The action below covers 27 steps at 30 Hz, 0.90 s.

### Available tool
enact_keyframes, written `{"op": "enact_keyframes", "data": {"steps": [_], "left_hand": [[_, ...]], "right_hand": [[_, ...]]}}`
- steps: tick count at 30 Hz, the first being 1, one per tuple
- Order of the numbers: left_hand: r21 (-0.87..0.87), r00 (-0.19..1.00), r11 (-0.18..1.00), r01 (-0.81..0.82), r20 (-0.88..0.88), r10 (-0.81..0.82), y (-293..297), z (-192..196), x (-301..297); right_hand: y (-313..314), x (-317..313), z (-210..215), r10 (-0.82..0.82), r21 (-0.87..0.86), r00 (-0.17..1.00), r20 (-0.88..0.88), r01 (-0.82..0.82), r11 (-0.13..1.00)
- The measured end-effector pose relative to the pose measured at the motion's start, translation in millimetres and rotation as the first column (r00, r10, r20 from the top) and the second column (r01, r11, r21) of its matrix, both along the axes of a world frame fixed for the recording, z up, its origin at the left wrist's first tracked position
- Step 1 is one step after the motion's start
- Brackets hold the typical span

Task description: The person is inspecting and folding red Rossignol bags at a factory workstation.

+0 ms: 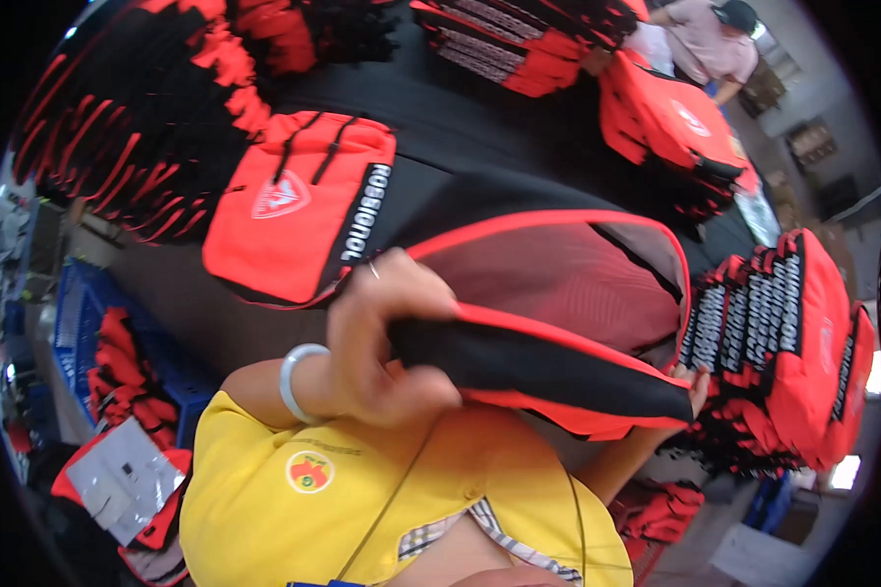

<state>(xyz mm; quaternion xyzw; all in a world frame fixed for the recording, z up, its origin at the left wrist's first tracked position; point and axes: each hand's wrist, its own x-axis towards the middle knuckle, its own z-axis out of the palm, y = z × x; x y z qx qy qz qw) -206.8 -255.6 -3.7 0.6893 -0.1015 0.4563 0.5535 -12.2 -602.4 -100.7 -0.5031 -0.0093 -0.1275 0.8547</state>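
Note:
A red and black backpack (558, 357) is held up in front of my chest, its wide mouth gaping and a greyish lining showing inside. My left hand (372, 338), slightly blurred and with a bracelet at the wrist, curls its fingers and thumb around the left end of the black panel at the opening. At the opposite end, my right hand (697, 389) grips the edge of the backpack; only a few fingers show, and the bag hides the rest. Just beyond my left hand, another red and black backpack (298, 205) lies flat on the dark table (421, 127).
Piled backpacks (812, 342) stand at the right, with stacked bags (533, 44) at the back. Many black and red bags (117, 117) crowd the far left. A blue crate (78, 313) holds red pieces. A person (704, 39) stands at the far right beside a red bag (675, 117).

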Motion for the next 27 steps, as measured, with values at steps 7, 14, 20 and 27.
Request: {"op": "enact_keyframes", "data": {"steps": [7, 14, 20, 27], "left_hand": [[0.323, 0.966, 0.924, 0.205, 0.083, -0.243, -37, 3, 19], [0.330, 0.963, 0.924, 0.195, 0.113, -0.243, -51, 6, 31], [0.536, 0.978, 0.820, 0.201, -0.160, -0.135, -43, 9, 45], [-0.091, 0.539, 0.849, 0.521, -0.736, -0.410, 36, -39, 105]], "right_hand": [[-139, 62, -100, 0.324, 0.096, 0.945, -0.045, -0.319, 0.943], [-206, 46, -138, 0.653, 0.416, 0.746, -0.130, -0.557, 0.719], [-202, 46, -154, 0.377, 0.242, 0.868, -0.322, -0.310, 0.920], [-138, 77, -67, 0.404, 0.255, 0.831, -0.382, -0.326, 0.910]]}}
